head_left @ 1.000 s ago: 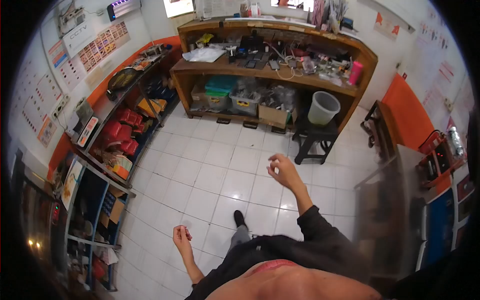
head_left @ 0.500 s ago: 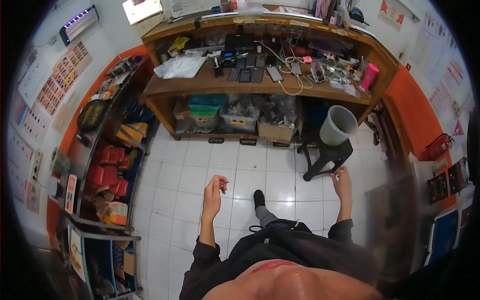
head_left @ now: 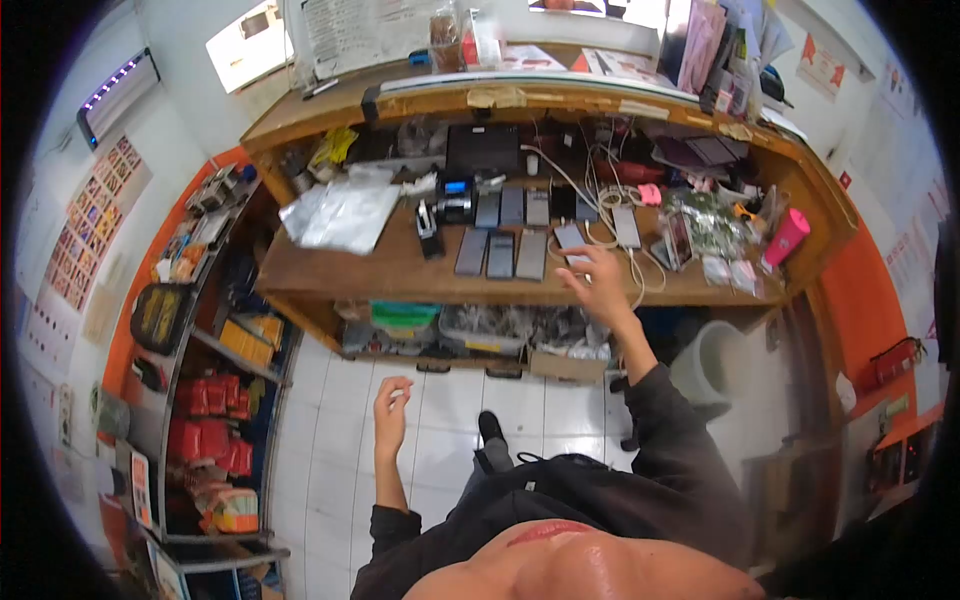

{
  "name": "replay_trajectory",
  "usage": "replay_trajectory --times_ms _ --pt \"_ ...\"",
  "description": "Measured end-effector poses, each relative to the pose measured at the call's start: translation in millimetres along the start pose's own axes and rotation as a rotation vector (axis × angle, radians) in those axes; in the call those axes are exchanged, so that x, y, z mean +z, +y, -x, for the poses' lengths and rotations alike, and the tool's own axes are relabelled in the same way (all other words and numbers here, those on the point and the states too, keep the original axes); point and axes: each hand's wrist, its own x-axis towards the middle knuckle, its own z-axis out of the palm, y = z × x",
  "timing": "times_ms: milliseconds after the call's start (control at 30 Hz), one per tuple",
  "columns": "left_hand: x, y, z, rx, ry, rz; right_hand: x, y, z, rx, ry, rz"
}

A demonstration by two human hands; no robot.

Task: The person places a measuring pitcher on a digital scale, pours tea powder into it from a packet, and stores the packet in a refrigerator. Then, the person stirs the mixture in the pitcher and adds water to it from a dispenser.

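Note:
My right hand (head_left: 597, 284) reaches over the front edge of the wooden desk (head_left: 400, 277), fingers apart, close to a phone (head_left: 572, 240) with a cable beside it. Whether a fingertip touches that phone cannot be told. My left hand (head_left: 391, 415) hangs above the floor in front of the desk, fingers loosely bent and apart, holding nothing. Several phones (head_left: 500, 255) lie in two rows left of my right hand. A white phone (head_left: 625, 227) lies among white cables. Left of the rows are a black device with a lit blue screen (head_left: 457, 190) and a silvery plastic bag (head_left: 345, 212).
A pale bucket (head_left: 703, 365) stands right of my right forearm. Bins (head_left: 480, 328) and a cardboard box (head_left: 567, 367) sit under the desk. Metal shelves (head_left: 170, 400) with red packages line the left side. A pink bottle (head_left: 786, 240) is at the desk's right end.
The view has moved closer to the desk. My right hand has gone from above the floor to over the desk's front edge. My left hand is still raised over the floor.

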Motion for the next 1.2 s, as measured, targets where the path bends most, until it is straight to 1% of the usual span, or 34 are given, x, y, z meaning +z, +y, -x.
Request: replay_trajectory --times_ms 33,100,167,233,300,367,433,500,567,600,633,667,700,767,800,833,900,967,1000,1067,1100,1133,1167,1200 --pt "-4.6 -14.3 -28.4 0.024 0.013 0.031 21.8 7.5 -32.5 -0.043 0.001 -0.088" --pt "1.3 -25.6 -97.1 0.049 0.004 0.062 56.0 13.8 -97.8 -0.053 -0.059 -0.284" --pt "9.3 -10.1 -180.6 0.124 0.034 0.116 82.8 26.7 -162.8 -0.181 -0.096 -0.207" --pt "15.8 13.3 -284.0 0.356 0.036 0.016 93.9 32.7 -239.2 -0.306 -0.087 -0.038" --pt "22.7 47.3 -386.8 0.456 0.139 -0.059 107.1 54.0 -322.2 -0.352 -0.117 0.052" --pt "31.4 84.5 -494.9 0.640 0.298 -0.050 121.0 88.3 -413.3 -0.447 -0.087 0.230" --pt "40.1 109.5 -599.7 0.640 0.499 -0.086 131.8 120.3 -496.0 -0.379 -0.081 0.410" --pt "47.1 114.9 -690.3 0.749 0.695 -0.340 138.0 151.0 -571.9 -0.351 0.035 0.417" --pt "66.3 112.3 -733.9 0.560 0.789 -0.513 135.6 163.6 -626.4 -0.280 0.165 0.420" --pt "74.3 89.4 -757.5 0.423 0.801 -0.674 142.6 184.9 -652.2 -0.323 0.198 0.455" --pt "75.9 98.6 -750.2 0.345 0.731 -0.706 152.1 208.6 -673.1 -0.361 0.231 0.486" --pt "76.2 101.1 -747.9 0.394 0.784 -0.601 156.6 222.6 -687.8 -0.286 0.047 0.552" --pt "76.1 100.6 -747.4 0.440 0.826 -0.501 155.3 215.3 -693.3 -0.143 -0.191 0.641" --pt "73.9 103.7 -742.0 0.411 0.806 -0.574 169.5 250.6 -726.8 -0.176 -0.337 0.409" --pt "73.6 105.7 -742.5 0.413 0.793 -0.629 153.1 224.9 -722.5 -0.094 -0.521 0.026" --pt "74.3 105.5 -743.8 0.398 0.807 -0.634 150.2 228.5 -730.2 -0.008 -0.448 -0.144" --pt "74.3 106.0 -745.2 0.398 0.808 -0.619 132.0 247.0 -751.1 -0.075 -0.464 -0.371" --pt "74.0 105.9 -746.4 0.391 0.805 -0.627 123.6 239.1 -761.9 0.343 -0.382 -0.491" --pt "74.1 105.8 -745.5 0.403 0.803 -0.639 118.0 234.6 -767.2 0.532 -0.386 -0.582" --pt "74.2 107.3 -744.8 0.425 0.783 -0.649 114.0 293.5 -778.6 0.243 -0.413 -0.662" --pt "73.9 107.3 -743.5 0.430 0.796 -0.652 111.4 321.2 -769.3 -0.094 -0.306 -0.641" --pt "74.6 108.7 -743.8 0.438 0.810 -0.650 104.6 295.2 -758.1 0.110 -0.119 -0.533" --pt "75.1 110.1 -745.7 0.451 0.800 -0.637 89.6 284.8 -754.8 0.113 -0.105 -0.518" --pt "74.7 110.9 -745.4 0.452 0.808 -0.637 78.1 284.6 -753.5 -0.363 0.019 0.067"
